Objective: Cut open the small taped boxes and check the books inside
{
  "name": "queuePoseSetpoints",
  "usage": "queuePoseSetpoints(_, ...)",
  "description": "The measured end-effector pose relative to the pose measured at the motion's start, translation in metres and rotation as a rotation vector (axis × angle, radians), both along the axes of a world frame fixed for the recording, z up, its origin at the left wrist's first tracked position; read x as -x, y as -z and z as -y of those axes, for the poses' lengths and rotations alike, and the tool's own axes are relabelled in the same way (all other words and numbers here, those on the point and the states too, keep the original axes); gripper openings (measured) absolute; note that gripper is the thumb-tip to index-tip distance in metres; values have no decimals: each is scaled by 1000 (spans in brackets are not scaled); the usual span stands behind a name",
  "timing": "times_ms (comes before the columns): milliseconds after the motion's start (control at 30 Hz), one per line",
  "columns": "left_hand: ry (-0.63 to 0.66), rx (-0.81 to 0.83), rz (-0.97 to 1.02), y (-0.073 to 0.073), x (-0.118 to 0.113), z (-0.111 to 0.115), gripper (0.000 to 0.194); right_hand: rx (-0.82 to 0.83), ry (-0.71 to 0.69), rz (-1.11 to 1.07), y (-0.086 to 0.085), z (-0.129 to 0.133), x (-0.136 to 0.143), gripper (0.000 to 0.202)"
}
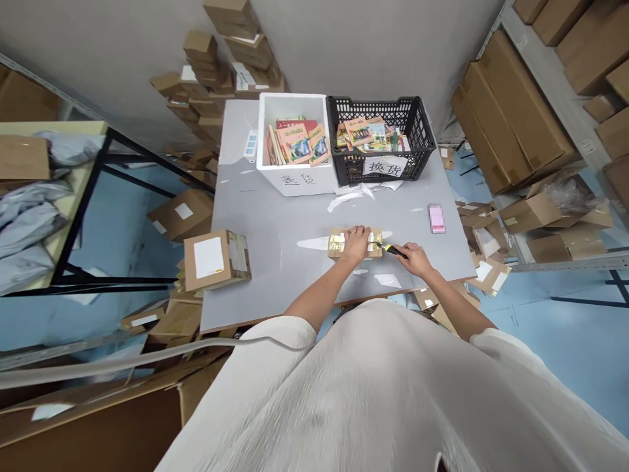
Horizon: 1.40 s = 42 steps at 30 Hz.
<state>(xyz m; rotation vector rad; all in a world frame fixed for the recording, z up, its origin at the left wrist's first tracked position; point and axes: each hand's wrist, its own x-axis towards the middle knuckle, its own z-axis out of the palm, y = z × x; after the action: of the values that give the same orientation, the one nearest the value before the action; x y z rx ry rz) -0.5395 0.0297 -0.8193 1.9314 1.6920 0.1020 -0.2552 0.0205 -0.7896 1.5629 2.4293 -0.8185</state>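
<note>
A small cardboard box point(336, 247) wrapped with yellowish tape lies on the grey table point(275, 216), close to its front edge. My left hand point(357, 242) grips this box from above, its fingers curled over the top towards the far side. In my right hand point(415, 258) is a black and yellow utility knife point(394, 250). The knife points left, and its tip meets the taped top of the box near the right end. How far the blade goes in cannot be made out.
Behind the box stand a white foam box point(297, 174) and a black plastic crate point(383, 141), both holding booklets. A larger carton point(216, 261) sits at the table's left edge, a pink object point(436, 218) at the right. Paper scraps lie around. Shelves and stacked cartons flank the table.
</note>
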Motion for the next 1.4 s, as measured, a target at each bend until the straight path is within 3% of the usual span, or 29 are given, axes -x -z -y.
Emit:
queuePoseSetpoints(233, -60, -81, 33, 16, -5, 20, 65, -57, -21, 90, 6, 3, 8, 55)
queuePoseSetpoints(467, -96, -106, 87, 27, -7, 24, 64, -114, -25, 62, 12, 5, -8, 53)
queuePoseSetpoints(1200, -111, -133, 105, 35, -5, 29, 64, -60, 27, -66, 14, -10, -20, 54)
queuePoseSetpoints(1400, -106, -152, 110, 40, -5, 30, 64, 2, 59, -133, 23, -9, -11, 54)
